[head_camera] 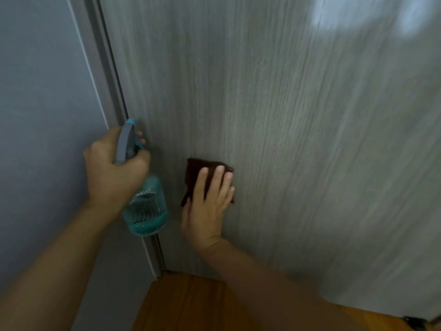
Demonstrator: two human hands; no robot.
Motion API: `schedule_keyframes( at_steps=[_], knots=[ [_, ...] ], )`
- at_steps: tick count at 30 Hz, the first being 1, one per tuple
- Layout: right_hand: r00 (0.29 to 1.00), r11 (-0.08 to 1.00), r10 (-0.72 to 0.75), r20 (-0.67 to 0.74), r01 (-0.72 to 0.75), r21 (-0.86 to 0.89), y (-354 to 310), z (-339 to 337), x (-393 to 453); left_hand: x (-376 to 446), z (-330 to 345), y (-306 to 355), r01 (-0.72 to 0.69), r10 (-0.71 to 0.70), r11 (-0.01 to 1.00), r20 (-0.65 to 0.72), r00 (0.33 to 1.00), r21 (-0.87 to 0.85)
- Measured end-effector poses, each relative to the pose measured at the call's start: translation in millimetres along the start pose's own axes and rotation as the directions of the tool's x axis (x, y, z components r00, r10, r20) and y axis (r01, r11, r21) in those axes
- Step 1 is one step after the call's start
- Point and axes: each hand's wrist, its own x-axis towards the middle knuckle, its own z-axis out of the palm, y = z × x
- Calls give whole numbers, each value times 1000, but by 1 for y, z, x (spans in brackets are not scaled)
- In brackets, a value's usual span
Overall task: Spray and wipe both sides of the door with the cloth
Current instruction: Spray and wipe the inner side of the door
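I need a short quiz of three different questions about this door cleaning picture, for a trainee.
1. True or false: the left hand grips the teal ribbed plastic spray bottle.
2. What does the right hand press on the grey wood-grain door?
A. white sponge
B. dark brown cloth
C. yellow brush
3. Fill in: the floor is ____ wood.

Key: 1 true; 2 B; 3 orange-brown.

I can read no text anywhere from my feed. The spray bottle (145,206) shows only ribbed teal plastic with no label facing me, the dark cloth (198,174) carries no tag or print, and the grey wood-grain door (298,139) bears no sign, number or brand mark. Motion blur softens much of the door's surface.
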Motion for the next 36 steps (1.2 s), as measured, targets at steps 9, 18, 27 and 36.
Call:
schedule_keyframes(
  at_steps=[9,18,27,36],
  knots=[
    [955,948,-271,117,286,-142,31,-16,16,14,6,48,-51,54,995,31,998,-82],
    [917,873,-398,8,381,-303,122,-113,63,-8,56,116,-40,73,970,134,988,-239],
    [951,889,-292,-104,230,-395,228,-214,85,-39,113,201,-49,131,937,216,968,-347],
    [974,957,86,-208,-139,-255,316,-274,54,-77,157,260,-32,196,890,320,927,-454]
  ],
)
